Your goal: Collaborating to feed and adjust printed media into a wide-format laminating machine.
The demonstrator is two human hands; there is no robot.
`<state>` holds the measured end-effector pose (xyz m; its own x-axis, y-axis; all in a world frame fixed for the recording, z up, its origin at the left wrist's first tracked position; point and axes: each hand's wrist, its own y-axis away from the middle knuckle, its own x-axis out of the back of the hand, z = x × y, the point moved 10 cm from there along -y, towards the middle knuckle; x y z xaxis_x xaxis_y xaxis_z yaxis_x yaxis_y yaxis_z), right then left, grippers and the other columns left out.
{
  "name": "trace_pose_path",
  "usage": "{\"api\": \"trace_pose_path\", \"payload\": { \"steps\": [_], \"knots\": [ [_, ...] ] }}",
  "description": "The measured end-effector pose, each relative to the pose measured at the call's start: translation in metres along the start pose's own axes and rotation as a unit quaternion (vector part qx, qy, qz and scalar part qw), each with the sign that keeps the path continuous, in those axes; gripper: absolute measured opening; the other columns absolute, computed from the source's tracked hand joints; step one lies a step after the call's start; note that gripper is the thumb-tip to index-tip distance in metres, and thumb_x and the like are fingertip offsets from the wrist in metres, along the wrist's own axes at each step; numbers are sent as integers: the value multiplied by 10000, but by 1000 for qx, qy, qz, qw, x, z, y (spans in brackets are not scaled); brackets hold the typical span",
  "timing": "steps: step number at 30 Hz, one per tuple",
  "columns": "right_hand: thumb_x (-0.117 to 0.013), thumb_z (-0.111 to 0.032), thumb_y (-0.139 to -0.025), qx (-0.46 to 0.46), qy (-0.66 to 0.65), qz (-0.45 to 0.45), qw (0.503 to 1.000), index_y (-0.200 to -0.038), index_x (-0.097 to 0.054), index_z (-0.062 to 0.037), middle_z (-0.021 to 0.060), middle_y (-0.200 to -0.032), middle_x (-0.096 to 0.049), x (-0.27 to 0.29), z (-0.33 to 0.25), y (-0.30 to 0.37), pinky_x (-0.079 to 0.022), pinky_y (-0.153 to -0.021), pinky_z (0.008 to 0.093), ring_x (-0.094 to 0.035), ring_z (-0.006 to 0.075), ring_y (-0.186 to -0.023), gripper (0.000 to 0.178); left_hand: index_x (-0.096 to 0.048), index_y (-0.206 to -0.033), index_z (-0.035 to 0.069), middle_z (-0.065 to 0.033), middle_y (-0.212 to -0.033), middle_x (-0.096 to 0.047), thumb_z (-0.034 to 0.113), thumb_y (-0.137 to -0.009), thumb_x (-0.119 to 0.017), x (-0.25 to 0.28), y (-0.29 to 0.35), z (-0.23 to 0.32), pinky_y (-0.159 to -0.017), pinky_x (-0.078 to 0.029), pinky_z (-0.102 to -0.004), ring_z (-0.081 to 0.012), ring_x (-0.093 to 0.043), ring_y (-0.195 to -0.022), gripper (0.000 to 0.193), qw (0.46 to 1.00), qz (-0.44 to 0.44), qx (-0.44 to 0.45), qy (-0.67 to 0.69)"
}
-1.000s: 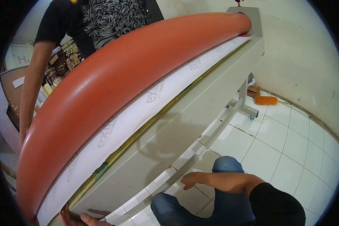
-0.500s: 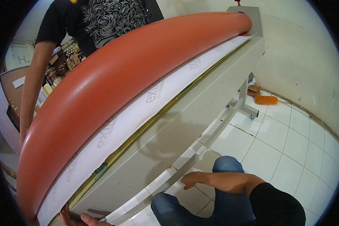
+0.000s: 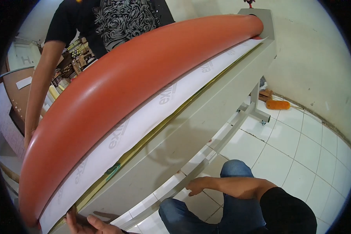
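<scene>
A long orange-red roller [image 3: 140,72] crosses the view from lower left to upper right on a pale grey machine frame [image 3: 191,128]. Along its near side lies white sheet material [image 3: 144,111] with pale grey print, its far edge against the roller. A yellowish layer [image 3: 154,132] shows beneath the sheet's near edge. At the lower left, my left hand [image 3: 84,225] has its fingertips at that edge, with the thumb held apart. My right hand [image 3: 198,185] hangs loosely near my knee beside the lower rail, fingers bent downward; nothing shows in it.
Across the roller stands another person in a black printed shirt [image 3: 126,23], one arm reaching down to the roller's left end. Shelves with rolls and boxes [image 3: 76,58] stand behind. An orange object [image 3: 278,105] lies on the white tiled floor [image 3: 300,156] near the wall.
The whole view has shifted slightly, so the roller and sheet appear a little farther right. My left fingertips stay at the sheet's edge. My right hand has barely moved.
</scene>
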<state>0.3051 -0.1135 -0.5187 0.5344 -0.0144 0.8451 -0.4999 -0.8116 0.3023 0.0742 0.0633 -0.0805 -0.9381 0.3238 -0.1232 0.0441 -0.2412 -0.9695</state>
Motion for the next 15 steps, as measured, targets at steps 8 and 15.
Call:
{"api": "trace_pose_path", "payload": {
  "steps": [8,15],
  "knots": [
    [-599,-300,-931,152,-198,6,968,-1239,-559,8,157,-1171,-641,70,-95,32,-503,-890,380,-622,295,-1071,437,-399,-1359,-48,-197,-1268,-529,67,-928,-458,-12,-13,20,-1032,-360,-395,-276,-525,-1165,450,996,-73,0,46],
    [-674,-212,-871,397,-185,377,816,-1184,-628,-84,108,-1076,-685,285,-202,243,-524,-840,351,-667,237,-956,342,-469,-1358,-30,-91,-900,-548,318,-861,-608,-28,-53,35,-775,-362,-335,-214,-445,-870,622,992,-76,-4,-100]
  ]
}}
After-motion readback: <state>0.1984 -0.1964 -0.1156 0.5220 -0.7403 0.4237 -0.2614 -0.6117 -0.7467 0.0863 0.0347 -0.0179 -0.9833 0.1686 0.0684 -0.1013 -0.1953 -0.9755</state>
